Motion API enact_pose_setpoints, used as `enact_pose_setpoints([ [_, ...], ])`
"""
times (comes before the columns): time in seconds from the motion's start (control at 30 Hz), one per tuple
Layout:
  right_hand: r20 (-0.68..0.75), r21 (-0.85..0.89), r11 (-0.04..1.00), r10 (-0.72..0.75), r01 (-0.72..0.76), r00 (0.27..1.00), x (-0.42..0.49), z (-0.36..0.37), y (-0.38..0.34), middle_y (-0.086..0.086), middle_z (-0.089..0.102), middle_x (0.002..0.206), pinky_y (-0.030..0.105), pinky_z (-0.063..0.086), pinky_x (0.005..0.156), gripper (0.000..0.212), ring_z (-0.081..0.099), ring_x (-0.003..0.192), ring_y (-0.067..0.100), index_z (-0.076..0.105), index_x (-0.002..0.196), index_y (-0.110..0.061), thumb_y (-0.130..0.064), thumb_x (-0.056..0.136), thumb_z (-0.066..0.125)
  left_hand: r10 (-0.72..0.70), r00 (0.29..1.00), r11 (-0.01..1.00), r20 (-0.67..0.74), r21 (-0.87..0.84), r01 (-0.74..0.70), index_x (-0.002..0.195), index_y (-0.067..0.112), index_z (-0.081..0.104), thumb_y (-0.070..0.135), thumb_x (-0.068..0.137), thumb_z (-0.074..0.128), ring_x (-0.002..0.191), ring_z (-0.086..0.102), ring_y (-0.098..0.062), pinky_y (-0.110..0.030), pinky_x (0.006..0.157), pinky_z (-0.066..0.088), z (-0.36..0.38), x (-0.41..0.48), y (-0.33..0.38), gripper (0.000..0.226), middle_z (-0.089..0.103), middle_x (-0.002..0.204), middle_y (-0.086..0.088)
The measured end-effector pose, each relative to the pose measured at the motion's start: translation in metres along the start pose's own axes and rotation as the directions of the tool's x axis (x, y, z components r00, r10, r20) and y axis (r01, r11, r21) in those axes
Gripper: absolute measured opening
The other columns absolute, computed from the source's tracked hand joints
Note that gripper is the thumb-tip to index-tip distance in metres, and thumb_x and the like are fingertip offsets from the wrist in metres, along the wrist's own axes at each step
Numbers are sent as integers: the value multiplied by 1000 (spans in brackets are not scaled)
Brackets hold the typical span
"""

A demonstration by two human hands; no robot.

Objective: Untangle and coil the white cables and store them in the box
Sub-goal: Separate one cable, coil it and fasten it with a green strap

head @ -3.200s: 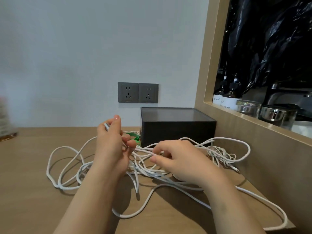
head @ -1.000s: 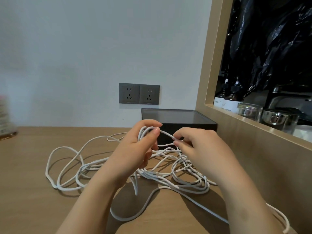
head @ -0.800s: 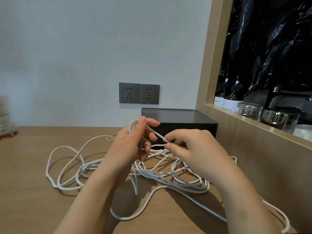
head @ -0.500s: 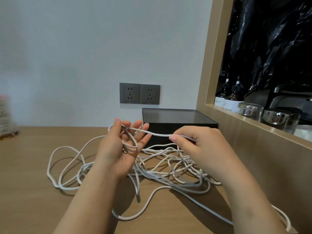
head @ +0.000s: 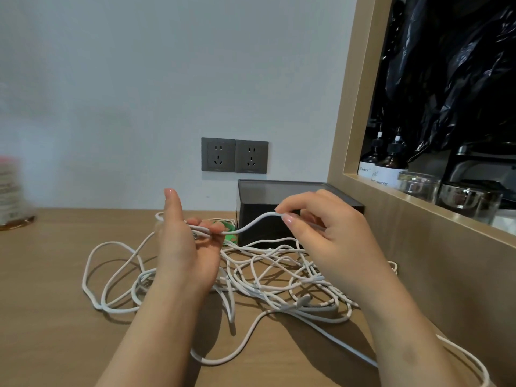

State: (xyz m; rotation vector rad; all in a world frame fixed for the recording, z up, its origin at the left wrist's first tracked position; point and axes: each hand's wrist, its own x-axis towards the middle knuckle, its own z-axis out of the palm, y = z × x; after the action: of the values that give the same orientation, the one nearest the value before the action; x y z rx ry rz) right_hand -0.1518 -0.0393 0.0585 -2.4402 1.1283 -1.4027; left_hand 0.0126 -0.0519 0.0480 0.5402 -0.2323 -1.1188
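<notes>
- My left hand (head: 185,247) grips turns of thin white round cable (head: 251,223); my right hand (head: 329,238) has its fingers (head: 287,219) pinching the same strand, just before the dark rectangular lidded box (head: 279,191).
- The loose tangle (head: 279,277) lies on the wooden surface (head: 55,275) before the box.
- Risk: pulling taut may cinch its knots.

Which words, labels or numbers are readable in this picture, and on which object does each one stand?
"Master": on the left pump bottle's label.
"SOAP": on the right pump bottle's label; the rest is too small.
Container at the left edge: lettering too blurred to read.
</notes>
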Motion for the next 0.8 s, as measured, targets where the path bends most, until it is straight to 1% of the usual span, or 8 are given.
enact_pose_setpoints([
  [0.1, -29, -148, 988, 28, -32, 999, 1, 3, 2, -20, 47, 75, 19, 42, 65, 9, 50, 78, -1, 57, 92, -38, -30, 91, 55, 101, 995, 993, 25, 60, -103, 112, 22, 46, 45, 93, 48, 71, 37, -13, -22, 58, 43, 0, -2, -2, 30, 36, 87, -3],
  [0.23, -49, -193, 972, 130, -137, 990, 1, 2, 4, -15, 47, 72, 20, 41, 62, 7, 49, 70, 3, 53, 85, -33, -34, 89, 58, 141, 987, 990, 79, 9, -142, 88, 21, 44, 36, 96, 40, 70, 35, -12, -25, 65, 36, 3, -4, 3, 18, 34, 81, -2],
  [0.3, 2, -151, 966, 212, -209, 977, 1, 0, 5, -13, 54, 73, 18, 41, 60, 9, 52, 70, 4, 56, 81, -31, -33, 89, 59, 150, 986, 988, 76, -41, -148, 85, 17, 40, 34, 97, 40, 68, 36, -12, -25, 63, 40, 2, -1, 9, 20, 35, 79, -1],
  [0.4, 62, -45, 940, 340, -338, 938, -2, -9, 11, -6, 61, 67, 18, 40, 60, 17, 56, 65, 5, 60, 76, -27, -31, 91, 55, 164, 984, 980, 68, -128, -155, 93, 13, 39, 31, 98, 39, 73, 40, -15, -21, 56, 47, -2, 9, 20, 18, 38, 84, -4],
  [0.5, 15, 208, 877, 439, -432, 898, -4, -13, 15, -4, 64, 60, 24, 47, 71, 21, 61, 68, 3, 65, 79, -25, -32, 93, 52, 187, 980, 977, 75, -122, -177, 112, 17, 36, 27, 99, 37, 73, 42, -17, -22, 54, 50, -5, 14, 22, 16, 40, 94, -7],
  [0.6, -9, 358, 832, 458, -424, 889, -2, -12, 10, -9, 50, 53, 27, 52, 70, 19, 52, 62, 8, 66, 83, -26, -31, 93, 50, 273, 960, 956, 67, 89, -278, 113, 25, 35, 21, 101, 34, 66, 41, -14, -24, 55, 47, -4, 8, 8, 12, 41, 88, -2],
  [0.7, 23, 451, 818, 389, -357, 921, 0, -16, -1, -24, 51, 54, 20, 40, 68, 22, 46, 63, -1, 65, 87, -28, -35, 93, 45, 351, 933, 905, 77, 228, -359, 116, 31, 36, 18, 102, 34, 68, 42, -12, -26, 59, 42, 0, 2, -1, 20, 42, 87, -1],
  [0.8, -89, 335, 923, 231, -190, 969, 0, -22, -9, -30, 57, 68, 9, 41, 65, 18, 51, 70, -10, 60, 90, -39, -33, 94, 44, 411, 907, 863, 95, 282, -420, 118, 33, 33, 19, 102, 34, 66, 41, -11, -25, 60, 42, 2, -1, 0, 21, 41, 86, 0],
])
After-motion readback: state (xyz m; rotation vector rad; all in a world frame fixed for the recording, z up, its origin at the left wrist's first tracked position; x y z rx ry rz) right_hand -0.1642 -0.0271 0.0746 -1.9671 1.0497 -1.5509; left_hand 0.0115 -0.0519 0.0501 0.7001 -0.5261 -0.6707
